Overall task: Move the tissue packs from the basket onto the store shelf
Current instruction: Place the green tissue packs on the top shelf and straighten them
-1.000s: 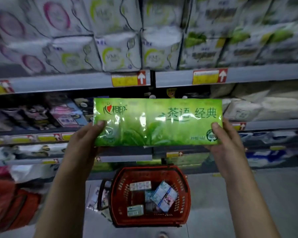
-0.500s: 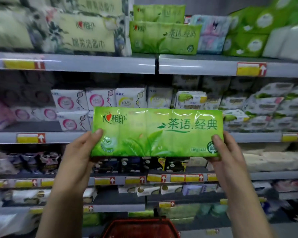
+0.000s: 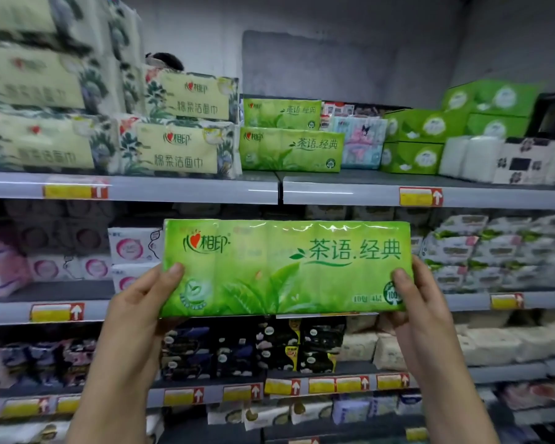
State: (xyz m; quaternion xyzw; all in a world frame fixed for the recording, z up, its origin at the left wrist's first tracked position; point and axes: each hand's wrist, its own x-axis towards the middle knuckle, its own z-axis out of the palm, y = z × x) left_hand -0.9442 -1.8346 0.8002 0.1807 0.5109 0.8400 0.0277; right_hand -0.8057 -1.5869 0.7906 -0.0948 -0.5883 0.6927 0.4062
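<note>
One green tissue pack (image 3: pixel 285 267), film-wrapped, held level in mid-air, below the top shelf (image 3: pixel 334 191) where two matching packs (image 3: pixel 290 150) lie stacked. Your left hand (image 3: pixel 138 302) and right hand (image 3: pixel 420 302) each pinch a short end, thumb on front. Likely light, squashy, slick: grip ends, gently.

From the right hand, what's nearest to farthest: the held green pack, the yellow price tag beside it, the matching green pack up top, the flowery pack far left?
Starting from the right hand:
1. held green tissue pack, in its grip.
2. yellow price tag, just to its right.
3. matching green pack, up-left on the top shelf.
4. flowery pack, same shelf, far left.
</note>
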